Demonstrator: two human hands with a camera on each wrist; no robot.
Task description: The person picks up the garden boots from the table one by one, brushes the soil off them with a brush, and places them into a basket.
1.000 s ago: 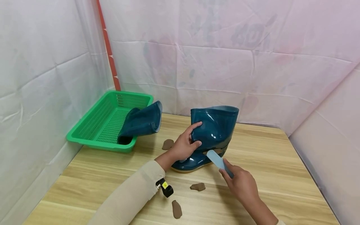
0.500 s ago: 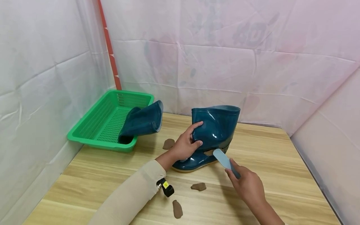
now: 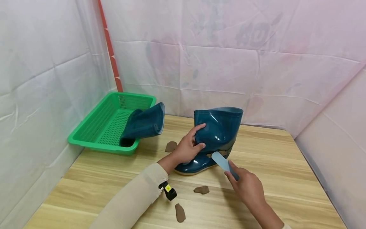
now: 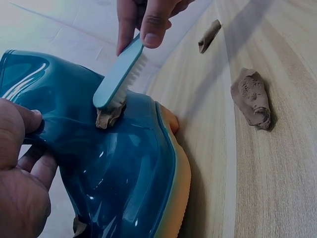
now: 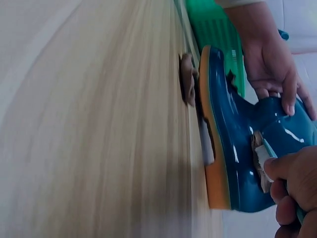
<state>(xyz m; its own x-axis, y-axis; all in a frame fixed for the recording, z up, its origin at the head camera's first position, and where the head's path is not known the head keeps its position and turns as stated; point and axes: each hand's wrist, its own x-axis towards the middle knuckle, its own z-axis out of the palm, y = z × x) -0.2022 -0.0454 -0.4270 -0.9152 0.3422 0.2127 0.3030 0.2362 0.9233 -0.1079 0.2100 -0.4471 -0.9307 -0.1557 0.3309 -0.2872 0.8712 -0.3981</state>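
boot upright mid-table, shaft pinched in left hand; brush gripped in right hand, bristles on a mud clod at the instep. could skid or tip if pressed hard; may smear mud, or drop more clods on table.

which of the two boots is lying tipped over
The boot in the green basket: it lies on its side across the basket rim. The other boot stands upright on the table, gripped by the left hand.
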